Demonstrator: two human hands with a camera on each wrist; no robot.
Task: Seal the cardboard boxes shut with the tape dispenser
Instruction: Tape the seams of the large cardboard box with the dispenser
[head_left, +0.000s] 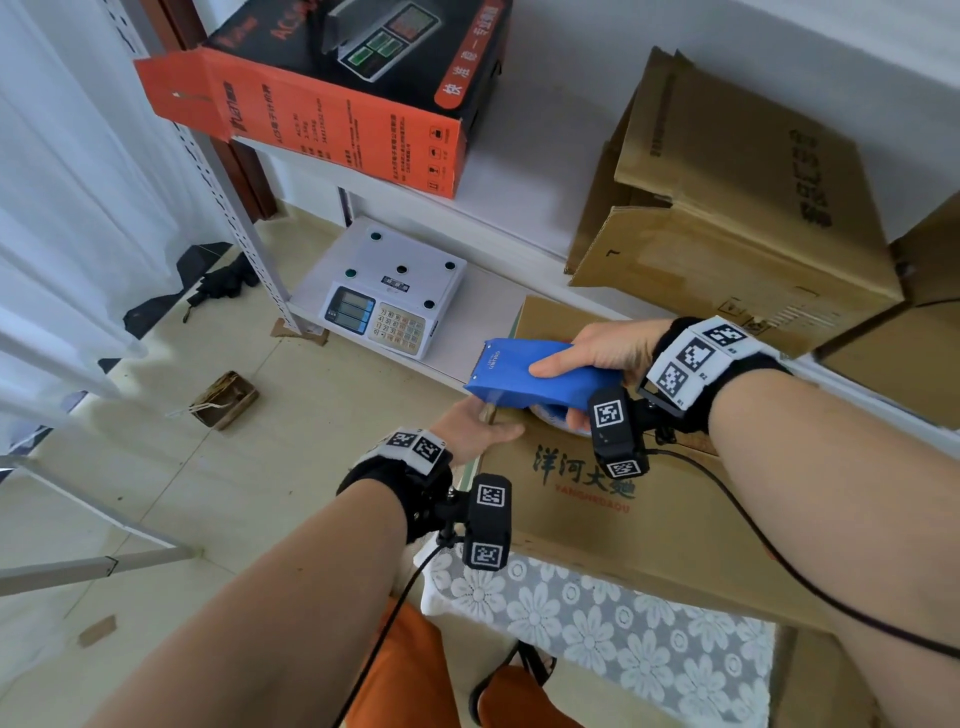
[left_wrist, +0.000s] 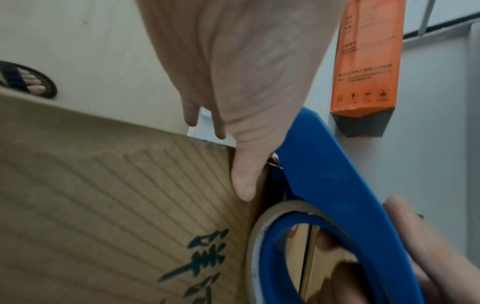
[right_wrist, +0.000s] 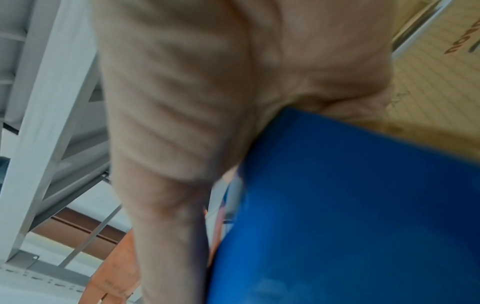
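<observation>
Tape dispenser (head_left: 519, 376), gripped by right hand (head_left: 608, 345), half hides flat left hand (head_left: 475, 425) pressing the box (head_left: 597, 519) edge.

Right hand (head_left: 602, 351) curled in a grip, left hand (head_left: 475, 428) extended, thumb lying flat

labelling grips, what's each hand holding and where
Right hand grips the tape dispenser round its rear end; left hand holds nothing, thumb pressing the cardboard box at its edge.

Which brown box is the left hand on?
The near box printed with green characters; the left hand rests on its edge. The shelf box stands apart, flaps open.
</observation>
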